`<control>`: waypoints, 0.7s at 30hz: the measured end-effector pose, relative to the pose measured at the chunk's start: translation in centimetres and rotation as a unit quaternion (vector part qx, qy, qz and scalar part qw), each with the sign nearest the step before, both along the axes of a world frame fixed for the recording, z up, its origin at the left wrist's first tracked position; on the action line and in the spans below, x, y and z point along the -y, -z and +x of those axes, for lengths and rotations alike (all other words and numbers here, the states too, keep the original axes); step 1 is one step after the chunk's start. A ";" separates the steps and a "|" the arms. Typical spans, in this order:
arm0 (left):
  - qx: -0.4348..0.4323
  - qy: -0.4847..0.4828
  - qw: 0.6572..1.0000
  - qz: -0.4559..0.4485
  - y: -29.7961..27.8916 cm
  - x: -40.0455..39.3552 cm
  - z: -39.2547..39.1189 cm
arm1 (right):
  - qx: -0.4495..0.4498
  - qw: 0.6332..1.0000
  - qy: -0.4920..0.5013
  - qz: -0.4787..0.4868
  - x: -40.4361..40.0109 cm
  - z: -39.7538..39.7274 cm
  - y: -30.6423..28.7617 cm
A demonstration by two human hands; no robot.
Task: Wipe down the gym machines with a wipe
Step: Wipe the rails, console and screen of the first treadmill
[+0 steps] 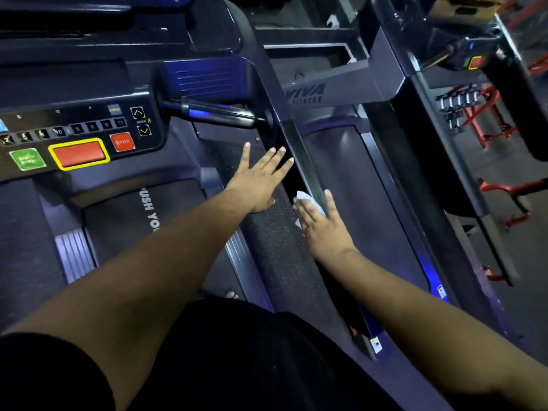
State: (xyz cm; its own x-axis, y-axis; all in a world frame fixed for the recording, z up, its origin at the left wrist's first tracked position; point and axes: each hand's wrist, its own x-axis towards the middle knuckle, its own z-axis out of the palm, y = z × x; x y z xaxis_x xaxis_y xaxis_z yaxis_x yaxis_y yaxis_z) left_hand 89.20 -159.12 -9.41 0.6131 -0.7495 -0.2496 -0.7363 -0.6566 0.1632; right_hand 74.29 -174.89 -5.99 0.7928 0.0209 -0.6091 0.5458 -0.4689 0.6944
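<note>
Right hand (321, 225) presses wipe (305, 200) flat on side rail (299, 155); fingers straight.
Left hand (259, 176), fingers spread, empty; risk: STOP button (122, 141) at 9 o'clock gets bumped.

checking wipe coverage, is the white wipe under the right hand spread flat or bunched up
Cannot tell fully: the white wipe lies pressed under the right hand's straight fingers on the dark treadmill side rail, only its edges showing.

We see left hand (257, 178) bare, no rings | right hand (321, 223) bare | our forearms uncovered | black sleeve (44, 372) at left upper arm | black clothing (237, 351) below
</note>
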 end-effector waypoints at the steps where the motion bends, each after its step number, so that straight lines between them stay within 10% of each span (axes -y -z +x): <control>1: -0.001 -0.004 1.000 -0.003 0.0 -0.1 -0.3 | -0.008 1.000 -0.013 -0.001 0.3 -1.3 0.2; 10: -0.021 0.004 1.000 -0.015 -0.1 -0.1 -5.9 | -0.063 0.973 0.013 0.223 3.8 -13.0 -1.4; 18: -0.060 -0.060 0.995 -0.051 -1.5 1.2 -7.6 | 0.240 0.722 0.191 0.620 2.5 -1.1 -7.0; 21: -0.059 -0.108 0.992 -0.035 -1.6 0.6 -7.5 | 0.238 0.749 0.216 0.580 3.7 1.6 -5.0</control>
State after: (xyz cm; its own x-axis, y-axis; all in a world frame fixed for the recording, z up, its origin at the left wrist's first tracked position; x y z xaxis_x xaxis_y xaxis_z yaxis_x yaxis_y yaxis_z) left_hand 81.71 -159.71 -7.77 0.7301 -0.6226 -0.2817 -0.5534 -0.7805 0.2906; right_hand 75.86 -178.61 -0.96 0.9996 -0.0028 -0.0267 -0.0094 -0.9687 -0.2481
